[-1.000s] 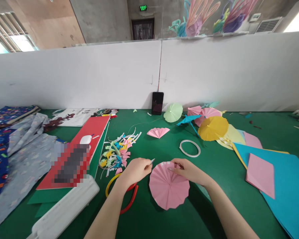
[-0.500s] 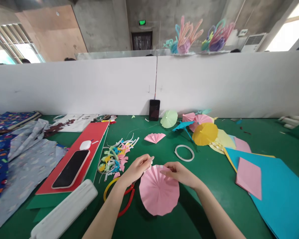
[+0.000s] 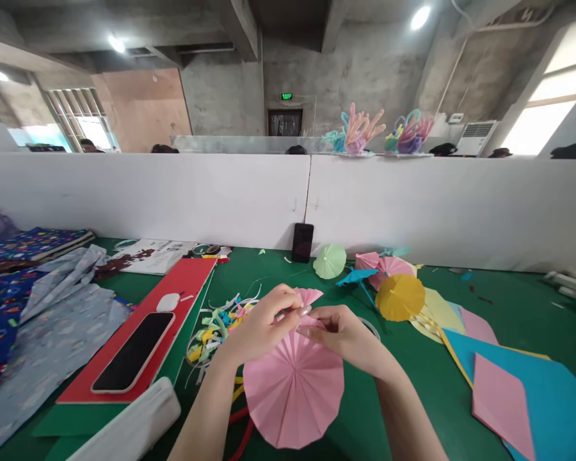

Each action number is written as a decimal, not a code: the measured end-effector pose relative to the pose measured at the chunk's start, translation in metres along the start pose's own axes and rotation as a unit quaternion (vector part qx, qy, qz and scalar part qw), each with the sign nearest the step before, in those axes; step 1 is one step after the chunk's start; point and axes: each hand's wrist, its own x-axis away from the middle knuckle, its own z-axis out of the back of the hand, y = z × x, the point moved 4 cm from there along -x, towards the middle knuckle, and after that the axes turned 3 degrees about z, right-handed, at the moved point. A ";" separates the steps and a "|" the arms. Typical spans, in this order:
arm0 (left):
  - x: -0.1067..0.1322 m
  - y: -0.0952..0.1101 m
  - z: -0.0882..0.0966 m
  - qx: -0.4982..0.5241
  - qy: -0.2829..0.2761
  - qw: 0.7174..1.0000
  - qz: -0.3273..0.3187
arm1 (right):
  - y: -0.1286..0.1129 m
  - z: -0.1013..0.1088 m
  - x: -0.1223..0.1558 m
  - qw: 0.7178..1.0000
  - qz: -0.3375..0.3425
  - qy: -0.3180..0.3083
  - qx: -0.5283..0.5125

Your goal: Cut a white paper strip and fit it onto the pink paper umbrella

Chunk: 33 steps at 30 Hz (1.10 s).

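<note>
A pleated pink paper disc (image 3: 295, 397) hangs in front of me, its folds fanning out from the middle. My right hand (image 3: 343, 333) pinches its upper edge between thumb and fingers. Close beside it, my left hand (image 3: 264, 323) has its fingertips pinched together at the same edge; what lies between them is too small to make out. Just past my fingers, a small folded pink paper fan (image 3: 310, 295) shows in part. Scissors with red and yellow handles (image 3: 242, 435) lie partly hidden beneath my left forearm.
Paper scraps (image 3: 211, 333) lie left of my hands. A phone (image 3: 133, 352) rests on red card (image 3: 192, 282), near a white case (image 3: 129, 422). Paper umbrellas, one yellow (image 3: 400, 298) and one green (image 3: 330, 261), stand ahead. Blue sheets (image 3: 557, 378) lie right; a ring (image 3: 370, 328) is half hidden.
My view has tilted up, and the disc appears larger and nearer. Both hands have drawn closer together at its top edge, now covering part of the small fan and the ring.
</note>
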 end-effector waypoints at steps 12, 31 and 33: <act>-0.007 -0.017 0.004 -0.004 -0.079 0.997 -0.003 | -0.001 0.003 0.003 0.998 -0.019 -0.055 0.018; -0.004 -0.018 -0.001 -0.063 -0.087 0.994 0.018 | 0.008 -0.001 0.003 0.997 -0.040 -0.034 -0.058; -0.004 -0.018 -0.002 -0.072 -0.081 0.994 0.015 | 0.008 -0.002 0.003 0.997 -0.037 -0.036 -0.063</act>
